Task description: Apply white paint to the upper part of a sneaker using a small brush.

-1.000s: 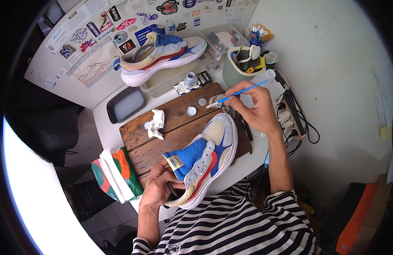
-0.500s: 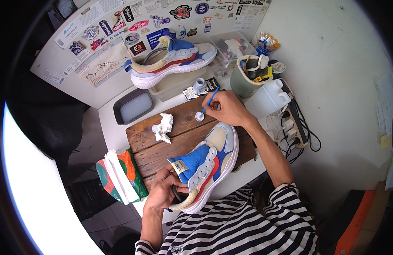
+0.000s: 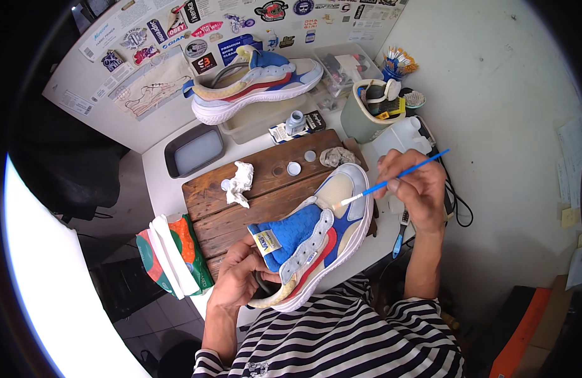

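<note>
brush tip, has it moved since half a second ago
Yes. The brush in the right hand has come back from the small white caps on the wooden board to the held shoe's toe.

A single head-worn fisheye view looks steeply down from close above the worktop [image 3: 171, 189], forearms entering from the lower edge, straight lines bowing toward the rim.
</note>
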A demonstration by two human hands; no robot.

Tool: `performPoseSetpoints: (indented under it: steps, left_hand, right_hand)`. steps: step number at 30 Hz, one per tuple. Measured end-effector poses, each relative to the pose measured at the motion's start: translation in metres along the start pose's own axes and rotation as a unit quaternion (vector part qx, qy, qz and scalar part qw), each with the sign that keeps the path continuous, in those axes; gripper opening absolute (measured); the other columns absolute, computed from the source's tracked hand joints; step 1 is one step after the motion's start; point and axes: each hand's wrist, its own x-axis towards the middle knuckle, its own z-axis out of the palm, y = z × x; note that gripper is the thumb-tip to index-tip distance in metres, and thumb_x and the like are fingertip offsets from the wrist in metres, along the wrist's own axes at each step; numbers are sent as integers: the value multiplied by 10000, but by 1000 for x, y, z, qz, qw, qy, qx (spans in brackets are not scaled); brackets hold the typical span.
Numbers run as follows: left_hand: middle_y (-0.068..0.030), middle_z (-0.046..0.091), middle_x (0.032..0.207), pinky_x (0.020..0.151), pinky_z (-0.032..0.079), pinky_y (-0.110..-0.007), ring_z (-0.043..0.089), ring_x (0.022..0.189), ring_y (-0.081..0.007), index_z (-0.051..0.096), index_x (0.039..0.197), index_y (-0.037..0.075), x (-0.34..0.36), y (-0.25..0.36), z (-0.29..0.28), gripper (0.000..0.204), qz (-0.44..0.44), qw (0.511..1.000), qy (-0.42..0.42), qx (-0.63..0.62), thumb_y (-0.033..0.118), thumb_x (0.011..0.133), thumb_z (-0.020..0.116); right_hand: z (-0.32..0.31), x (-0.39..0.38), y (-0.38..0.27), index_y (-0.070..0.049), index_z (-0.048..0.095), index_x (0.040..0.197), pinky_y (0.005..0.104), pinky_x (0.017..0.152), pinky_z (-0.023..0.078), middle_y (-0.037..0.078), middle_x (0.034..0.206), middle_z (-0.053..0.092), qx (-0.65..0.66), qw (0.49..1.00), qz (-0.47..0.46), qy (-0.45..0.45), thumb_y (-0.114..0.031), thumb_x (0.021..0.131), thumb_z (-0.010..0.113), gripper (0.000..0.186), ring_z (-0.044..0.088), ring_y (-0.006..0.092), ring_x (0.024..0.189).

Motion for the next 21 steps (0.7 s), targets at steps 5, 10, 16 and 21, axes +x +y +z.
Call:
performPoseSetpoints:
  steps: [5,10,16,21]
  left_hand:
    - [-217,652,1070,732,661,-357,721,851,-273,492,1270,-135,1,1,14,488,7,1000,1,18,-102,783,482]
    - [-217,649,1078,730,660,-357,720,859,-272,491,1270,-135,0,0,20,484,3,999,-9,40,-95,787,494]
    - [-216,643,1100,740,658,-368,716,889,-273,490,1279,-129,-1,0,24,487,10,998,-7,54,-87,793,502]
    - [-217,639,1116,751,657,-376,715,907,-276,487,1288,-128,0,0,22,489,13,998,-20,62,-82,801,502]
  right_hand:
    - [5,-22,-19,49,642,899,281,694,496,108,809,639,-74,995,-51,-45,57,811,645,88,639,167,737]
    - [7,-25,-22,25,660,896,274,691,462,89,765,665,-125,986,-72,-81,20,807,672,90,616,150,750]
    - [3,-28,-17,18,665,902,270,678,450,78,759,664,-129,987,-76,-59,8,814,684,92,595,141,739]
    - [6,-27,-16,18,668,905,266,667,447,78,758,667,-119,986,-97,-61,9,812,679,94,594,144,735]
